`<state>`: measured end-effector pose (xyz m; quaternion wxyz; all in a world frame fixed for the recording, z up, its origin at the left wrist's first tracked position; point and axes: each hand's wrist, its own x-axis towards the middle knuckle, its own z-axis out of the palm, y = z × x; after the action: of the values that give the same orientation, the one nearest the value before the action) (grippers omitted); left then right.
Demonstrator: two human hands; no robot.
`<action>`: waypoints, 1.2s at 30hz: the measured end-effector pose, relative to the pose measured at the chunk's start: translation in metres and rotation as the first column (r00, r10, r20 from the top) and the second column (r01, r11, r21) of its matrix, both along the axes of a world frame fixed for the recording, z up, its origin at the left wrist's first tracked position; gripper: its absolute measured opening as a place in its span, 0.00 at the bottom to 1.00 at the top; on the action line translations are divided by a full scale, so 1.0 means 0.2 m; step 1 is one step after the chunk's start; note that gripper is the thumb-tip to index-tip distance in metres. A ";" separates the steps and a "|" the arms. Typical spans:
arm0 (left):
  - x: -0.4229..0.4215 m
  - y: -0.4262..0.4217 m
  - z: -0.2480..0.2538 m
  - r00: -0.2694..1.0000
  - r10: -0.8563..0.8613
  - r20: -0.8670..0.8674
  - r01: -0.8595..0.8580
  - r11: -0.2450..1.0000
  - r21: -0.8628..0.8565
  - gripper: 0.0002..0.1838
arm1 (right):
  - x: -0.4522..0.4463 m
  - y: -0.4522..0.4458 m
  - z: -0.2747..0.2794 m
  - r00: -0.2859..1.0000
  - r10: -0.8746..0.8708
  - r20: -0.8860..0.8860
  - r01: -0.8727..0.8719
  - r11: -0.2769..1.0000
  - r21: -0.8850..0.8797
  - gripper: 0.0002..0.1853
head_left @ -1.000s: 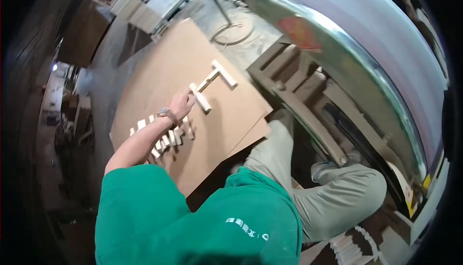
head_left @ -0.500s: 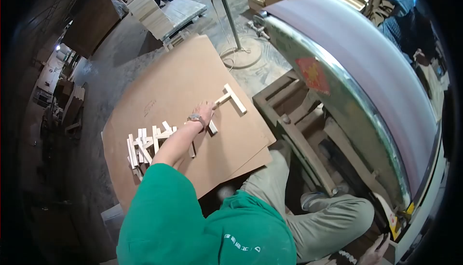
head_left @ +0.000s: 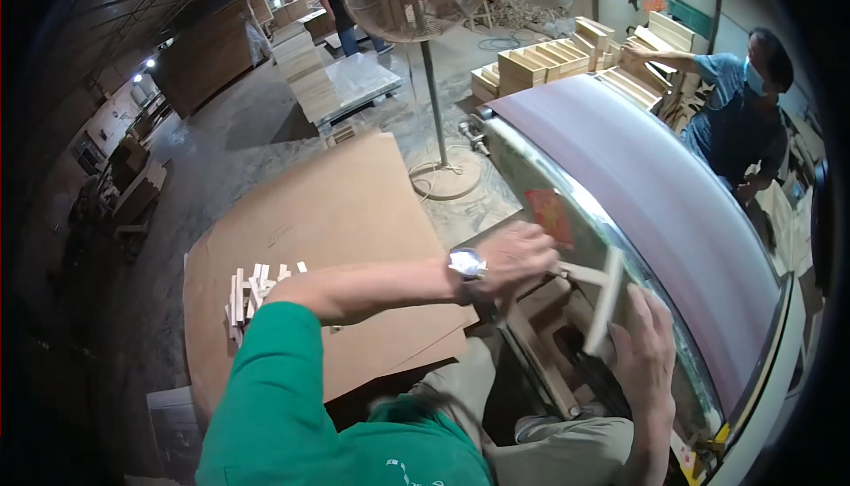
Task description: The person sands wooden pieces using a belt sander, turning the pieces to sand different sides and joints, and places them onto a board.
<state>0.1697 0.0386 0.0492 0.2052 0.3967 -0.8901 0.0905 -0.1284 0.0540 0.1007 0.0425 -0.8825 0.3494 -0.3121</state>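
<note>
A T-shaped wooden piece [head_left: 605,302], made of two pale strips, is held in the air in front of the belt machine. My left hand [head_left: 521,258], with a watch on the wrist, is closed around the end of its stem. Close beside the crossbar is my right hand [head_left: 646,331], its thumb and curved fingers apart; whether the thumb touches the wood is unclear. Several more pale wooden strips [head_left: 248,291] lie heaped on the brown board [head_left: 345,194] to the left, partly hidden by my left forearm.
A wide belt machine [head_left: 637,158] curves along the right, with a wooden frame [head_left: 540,335] below its side. Beyond the board stands a pedestal fan [head_left: 434,88]. Across the belt, a co-worker [head_left: 730,123] reaches toward stacked wooden boxes [head_left: 540,65]. Another person stands far back.
My left hand has lifted the T-shaped piece off the board and carried it right to the machine. My right hand has come up from the lower right corner. The view has tilted up.
</note>
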 end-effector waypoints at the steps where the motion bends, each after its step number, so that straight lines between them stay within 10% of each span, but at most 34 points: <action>1: -0.13 -0.04 0.10 0.997 -0.078 -0.014 0.078 0.997 -0.016 0.13 | 0.00 -0.05 -0.01 1.000 -0.002 0.014 0.003 0.998 -0.057 0.26; 5: -0.54 -0.40 0.12 0.941 -0.290 0.172 0.308 0.948 -0.084 0.13 | -0.27 -0.27 -0.08 0.996 -0.051 -0.073 0.043 0.993 -0.114 0.17; 6: -0.64 -0.50 0.08 0.905 -0.423 -0.041 0.416 0.902 -0.117 0.12 | -0.36 -0.31 -0.08 0.993 -0.098 -0.067 0.089 0.988 -0.127 0.14; 12: -1.33 -0.92 -0.04 0.909 -0.408 -0.085 0.417 0.895 0.161 0.06 | -0.99 -0.56 -0.27 0.933 -0.344 -0.111 0.344 0.939 -0.014 0.12; 17: -1.81 -1.22 -0.23 0.852 -0.521 -0.056 0.523 0.851 0.042 0.10 | -1.36 -0.73 -0.43 0.872 -0.488 -0.031 0.486 0.859 0.159 0.07; 32: -1.15 -1.74 -0.31 0.910 -0.353 -0.217 0.371 0.927 0.051 0.08 | -0.85 -1.48 -0.57 0.939 -0.333 0.088 0.324 0.940 0.104 0.06; 36: -0.69 -1.49 -0.27 0.974 -0.144 -0.175 0.159 0.985 0.073 0.09 | -0.36 -1.45 -0.50 0.926 -0.291 -0.240 0.318 0.945 0.080 0.10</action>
<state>0.0325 -0.2598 -0.0051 0.2687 0.3424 -0.9003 0.0019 -0.2002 -0.2358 0.0000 0.0055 -0.8429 0.5027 -0.1917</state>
